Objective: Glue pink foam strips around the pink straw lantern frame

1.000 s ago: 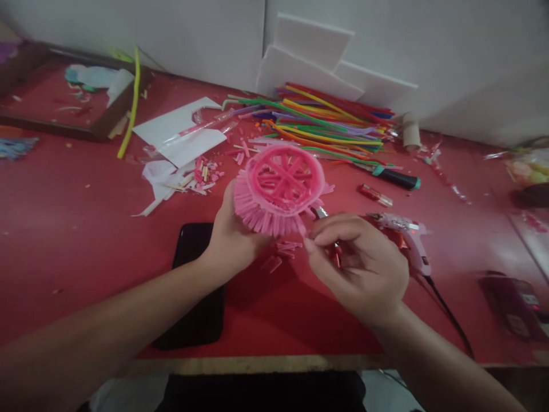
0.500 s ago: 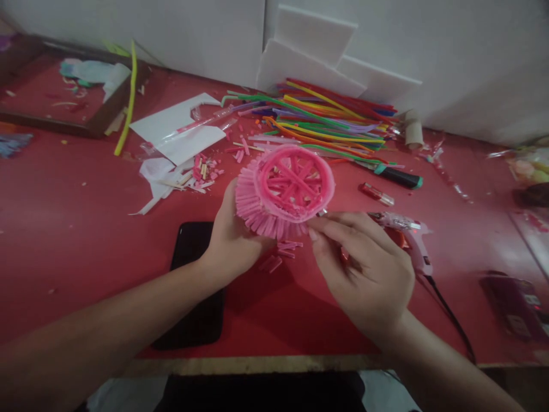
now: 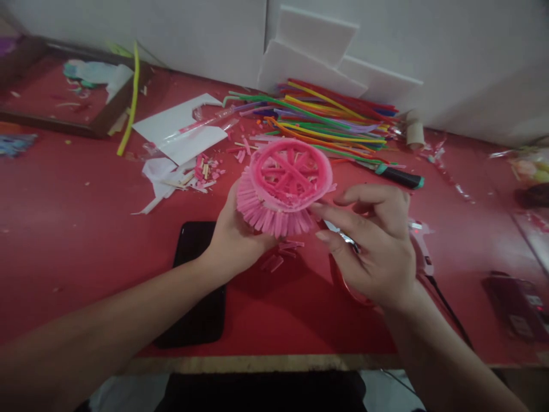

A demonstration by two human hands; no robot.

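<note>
**Op:** Quick, what step am I on?

**Ann:** Nearest first: black phone [image 3: 201, 309] flat at the desk's [image 3: 86, 229] front edge, lower centre, under your left wrist. Your left hand [image 3: 234, 234] comes up from below, fingers closed under the fringe of the pink straw wheel [image 3: 287, 183]. It's held off the desk, centre frame, tilted so the spoked face looks at you.

**Op:** Right hand?

**Ann:** Right hand [image 3: 373, 252] is centre-right, palm turned in. Thumb and index are stretched toward the wheel's right rim, tips just beside it, can't tell if they touch. The lower fingers are curled round what look like scissors [image 3: 345, 236], red handle loop below the palm.

**Op:** So the step?

**Ann:** My read is that you're checking or fitting the fringe at the rim. The next move needs the wheel kept steady and a light pinch on one straw piece, with the blades kept away from the spokes.

**Op:** Beyond that?

**Ann:** Cut pink bits [image 3: 278, 257] under the wheel, glue gun [image 3: 422, 252] behind your right hand. Farther back are a marker [image 3: 398, 177] and white paper [image 3: 180, 129]. The coloured straws [image 3: 334, 120] are upper centre, with foam sheets [image 3: 313, 51] against the wall.
</note>
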